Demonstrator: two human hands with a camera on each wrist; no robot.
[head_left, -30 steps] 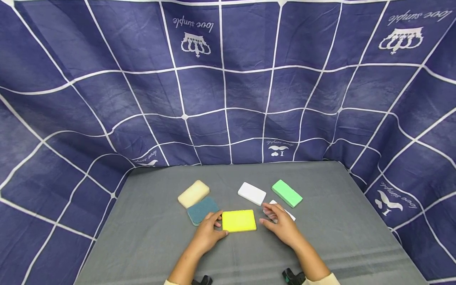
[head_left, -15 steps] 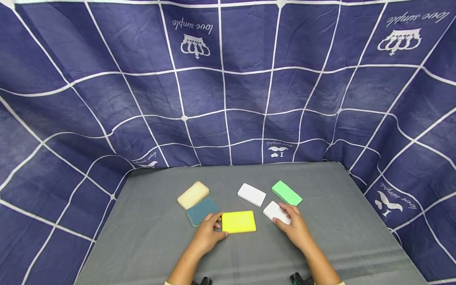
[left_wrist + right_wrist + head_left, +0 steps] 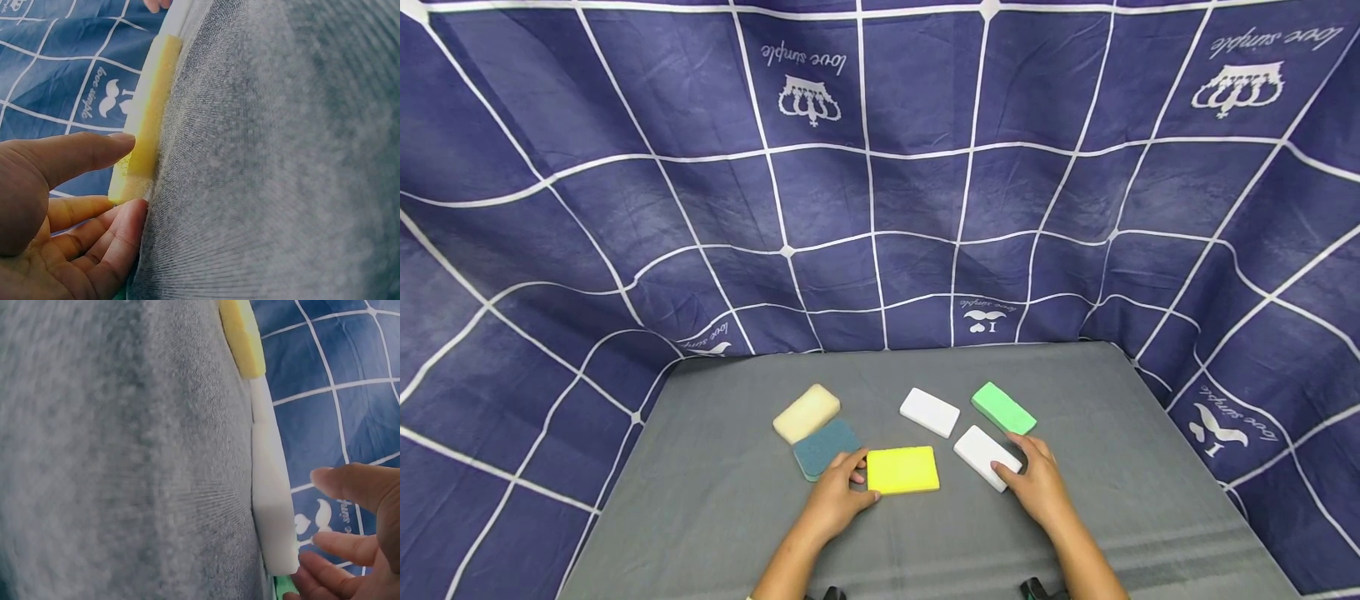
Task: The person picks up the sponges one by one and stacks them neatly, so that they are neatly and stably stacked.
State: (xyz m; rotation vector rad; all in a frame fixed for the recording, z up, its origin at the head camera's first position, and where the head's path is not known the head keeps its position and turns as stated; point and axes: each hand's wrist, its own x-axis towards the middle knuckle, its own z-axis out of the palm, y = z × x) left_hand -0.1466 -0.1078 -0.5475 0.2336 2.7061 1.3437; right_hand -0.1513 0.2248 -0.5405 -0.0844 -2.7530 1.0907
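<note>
A yellow sponge (image 3: 903, 470) lies flat on the grey cloth. My left hand (image 3: 837, 493) is at its left end, thumb at the near corner and index finger at the far one; in the left wrist view the thumb tip (image 3: 125, 142) meets the sponge's long side. My right hand (image 3: 1039, 482) reaches the right end of the nearer white sponge (image 3: 981, 454), thumb over its near corner. In the right wrist view the thumb and fingers of that hand (image 3: 365, 531) stand spread, and the thumb is apart from the white block (image 3: 275, 512).
Behind lie another white sponge (image 3: 929, 412) and a green sponge (image 3: 1003, 407). At left a cream sponge (image 3: 807, 413) touches a dark teal scouring pad (image 3: 827, 448), close to my left fingers. A blue checked curtain (image 3: 880, 192) hangs behind the table.
My right hand has moved right, from beside the yellow sponge across the nearer white sponge to its right end, uncovering most of it. My left hand and the sponges have stayed put.
</note>
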